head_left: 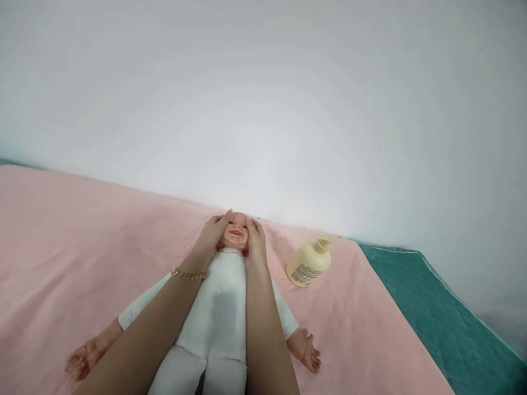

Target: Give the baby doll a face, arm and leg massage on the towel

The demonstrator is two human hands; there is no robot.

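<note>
- Left hand [217, 229]: grip cupped against the doll's head [237, 232].
- Doll [225, 307]: on the sheet [362, 323], head at far edge; probably light, soft-bodied, slick-headed; hold both temples.
- Right hand [257, 238]: grip cupping the opposite side.
- Bottle [308, 264]: near far edge.

A pink cloth [354, 334], spread over a green cover [444, 307], bears a doll [224, 274] and a pale-yellow bottle [308, 263].

Both bare forearms [267, 329] are extending forward, left hand [214, 231] and right hand [257, 239] are facing each other, both are cupping inward
</note>
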